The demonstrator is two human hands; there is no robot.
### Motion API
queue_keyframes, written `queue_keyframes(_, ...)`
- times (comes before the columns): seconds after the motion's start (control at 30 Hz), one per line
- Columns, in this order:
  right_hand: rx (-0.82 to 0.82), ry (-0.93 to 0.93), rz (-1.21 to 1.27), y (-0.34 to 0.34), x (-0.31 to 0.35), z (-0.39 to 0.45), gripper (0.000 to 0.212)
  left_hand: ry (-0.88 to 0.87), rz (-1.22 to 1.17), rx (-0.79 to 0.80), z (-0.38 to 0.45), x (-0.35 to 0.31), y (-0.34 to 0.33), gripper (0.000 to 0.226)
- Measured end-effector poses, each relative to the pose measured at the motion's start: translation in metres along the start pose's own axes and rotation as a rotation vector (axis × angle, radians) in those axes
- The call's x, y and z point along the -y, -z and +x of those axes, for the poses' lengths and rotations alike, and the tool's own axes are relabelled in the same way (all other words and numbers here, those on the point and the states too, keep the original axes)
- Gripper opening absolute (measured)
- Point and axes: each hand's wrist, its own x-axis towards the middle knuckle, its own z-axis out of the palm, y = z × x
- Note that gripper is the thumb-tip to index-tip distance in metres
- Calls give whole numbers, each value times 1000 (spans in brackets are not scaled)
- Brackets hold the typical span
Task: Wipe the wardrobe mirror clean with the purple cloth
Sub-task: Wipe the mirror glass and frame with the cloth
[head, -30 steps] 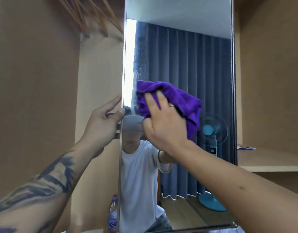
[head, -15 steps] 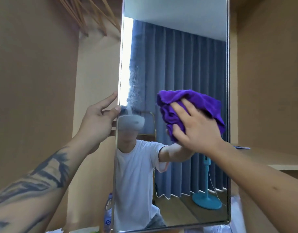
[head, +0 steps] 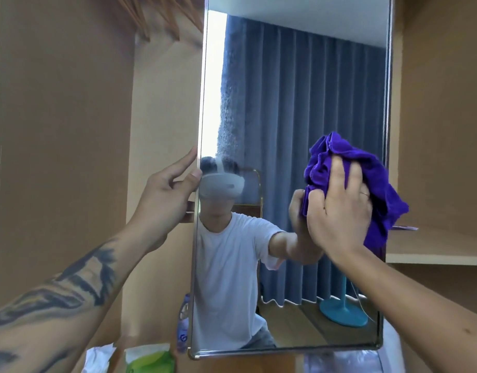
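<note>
Your right hand [head: 339,208] has the purple cloth [head: 366,181] bunched under curled fingers and pressed flat to the wardrobe mirror [head: 299,103], near its right edge at mid height — some cloth hangs loose past the frame on that side. Your left hand [head: 167,192] steadies the mirror's left edge, thumb on the front, fingers straight along the side & behind; that counts as a brace, not a full grip. Judging by the glass, a misty speckled band [head: 226,103] runs down the left side above your left thumb, so that's prob. where the work is left. To do this pass well: keep the palm weight even, sweep back toward the left in overlapping rows, and work top to bottom so streaks don't get dragged over done areas. Tuck the loose cloth in — it may snag the frame edge. Hold the brace firm w/ the left, since the panel looks free to swing under pressure.
</note>
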Motion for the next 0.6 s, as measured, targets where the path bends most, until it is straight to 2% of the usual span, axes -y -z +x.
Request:
queue_keyframes(0.13, 28, 76, 19, -13, 42, -21, 70, -8, -12, 56, -10, 12, 1, 47)
queue_keyframes(0.23, 66, 270, 67, -22, 79, -32, 68, -12, -50, 72, -16, 15, 0, 48)
queue_keyframes(0.37, 204, 480, 147, -22, 127, -48, 68, -26, -44, 97, -17, 18, 3, 43)
queue_keyframes(0.5, 295, 539, 176, -18, 115, -43, 70, -30, -28, 79, -15, 22, 3, 40)
queue_keyframes(0.6, 287, 610, 98, -10, 81, -36, 66, -30, -40, 53, -13, 25, 3, 42)
